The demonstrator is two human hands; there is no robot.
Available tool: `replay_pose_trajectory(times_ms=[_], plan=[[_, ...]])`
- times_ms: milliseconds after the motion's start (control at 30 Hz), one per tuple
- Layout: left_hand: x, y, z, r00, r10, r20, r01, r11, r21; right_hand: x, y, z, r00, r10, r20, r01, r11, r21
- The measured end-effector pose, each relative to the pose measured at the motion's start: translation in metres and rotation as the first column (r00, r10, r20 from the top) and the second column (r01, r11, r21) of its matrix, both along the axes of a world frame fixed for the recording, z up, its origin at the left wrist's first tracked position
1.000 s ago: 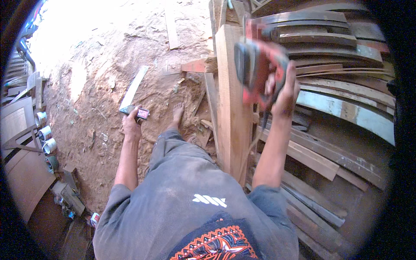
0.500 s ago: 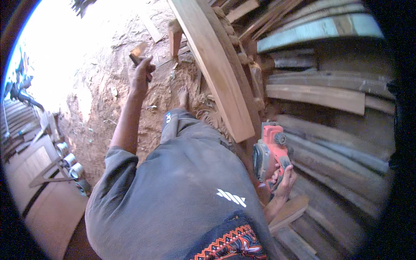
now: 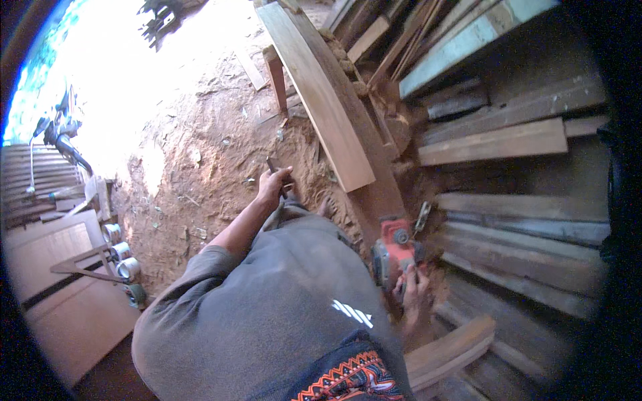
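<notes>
My right hand [image 3: 412, 291] grips the rear handle of a red electric planer [image 3: 400, 244], with its dark side and round front knob showing. The planer is just beyond the near end of a long pale plank [image 3: 328, 100], apart from it. That plank lies lengthwise on a dusty brown bench beam [image 3: 381, 200]. My left hand [image 3: 274, 185] is closed around a slim dark tool [image 3: 270, 164], left of the plank and low over my leg. Only the tool's dark tip shows, so its kind cannot be told.
Stacked boards [image 3: 495, 147] line the right side. A short wood block [image 3: 455, 351] lies behind the planer. A wooden bench leg [image 3: 277, 80] stands on the dusty ground [image 3: 194, 167]. Flat panels [image 3: 73, 301], white cans [image 3: 127, 267] and a motorbike [image 3: 67, 134] are at left.
My left hand has come down and toward my body with the tool; its tan end no longer shows. The planer and my right hand appear slightly left and lower. The view has shifted.
</notes>
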State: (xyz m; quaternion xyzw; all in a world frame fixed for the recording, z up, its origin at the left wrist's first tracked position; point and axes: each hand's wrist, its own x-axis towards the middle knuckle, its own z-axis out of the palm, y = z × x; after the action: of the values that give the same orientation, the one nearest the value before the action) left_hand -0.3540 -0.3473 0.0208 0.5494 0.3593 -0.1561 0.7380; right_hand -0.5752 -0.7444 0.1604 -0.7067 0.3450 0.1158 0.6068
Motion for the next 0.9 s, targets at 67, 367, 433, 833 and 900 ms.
replay_pose_trajectory(times_ms=[67,367,433,833,900], plan=[[-0.002,0.002,0.0,0.999,0.014,0.037,-0.013,1.0,-0.022,-0.003,-0.005,-0.011,1.0,0.024,-0.007,-0.024,1.0,0.016],[-0.017,0.034,-0.008,0.993,0.104,0.055,-0.095,0.985,-0.144,0.055,0.0,0.033,0.951,0.279,-0.132,-0.302,0.746,-0.594],[-0.022,0.041,-0.013,0.995,0.087,0.051,-0.077,0.981,-0.181,0.107,0.023,0.043,0.955,0.279,-0.096,-0.247,0.574,-0.781],[-0.033,0.078,-0.035,0.993,0.053,0.106,-0.036,0.988,-0.151,0.24,0.151,0.018,0.745,0.666,-0.041,-0.57,0.604,-0.557],[-0.037,0.088,-0.037,0.982,0.041,0.182,-0.008,0.984,-0.177,0.244,0.135,0.012,0.726,0.677,0.118,-0.582,0.697,-0.419]])
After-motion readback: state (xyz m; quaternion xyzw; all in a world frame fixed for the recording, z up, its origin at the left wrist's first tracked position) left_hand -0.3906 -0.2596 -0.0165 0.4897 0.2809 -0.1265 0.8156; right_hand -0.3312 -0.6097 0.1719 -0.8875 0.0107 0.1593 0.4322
